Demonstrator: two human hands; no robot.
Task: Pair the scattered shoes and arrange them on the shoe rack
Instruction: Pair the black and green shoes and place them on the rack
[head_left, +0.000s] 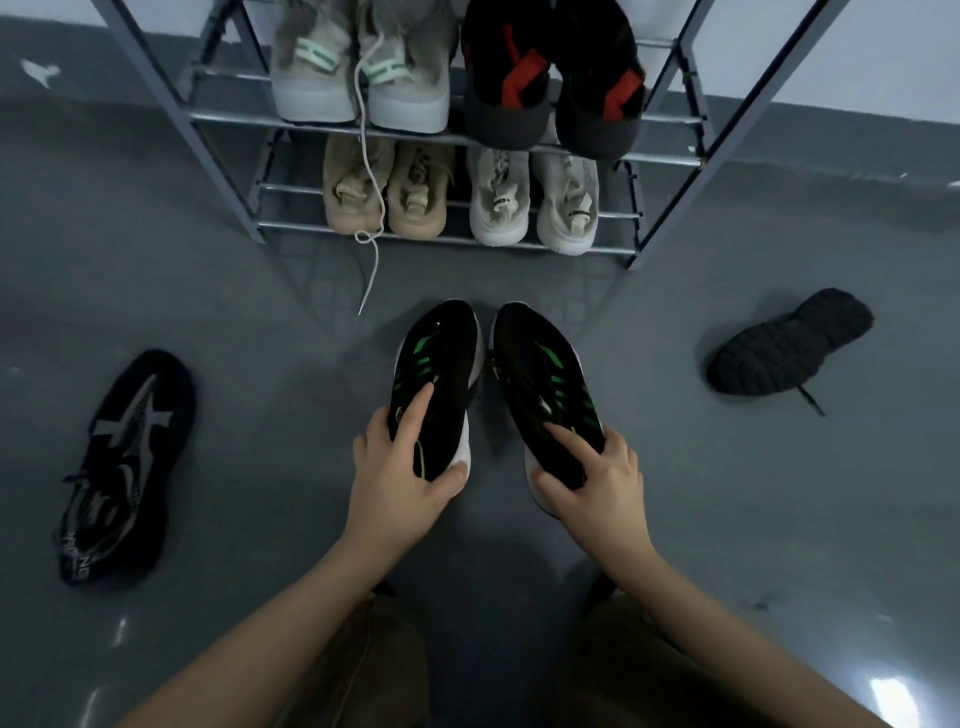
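Observation:
Two black shoes with green stripes and white soles sit side by side in front of the shoe rack (218, 117), toes toward it. My left hand (400, 473) grips the heel of the left black-green shoe (441, 358). My right hand (597, 478) grips the heel of the right black-green shoe (535, 364). On the rack's upper shelf stand a grey-white pair (358, 78) and a black-red pair (556, 83). The lower shelf holds a beige pair (384, 187) and a white pair (535, 202).
A black shoe with grey markings (124, 467) lies on the grey floor at the left. Another black shoe (789, 343) lies sole-up at the right. A white lace (371, 223) hangs from the upper shelf down to the floor. My knees show at the bottom.

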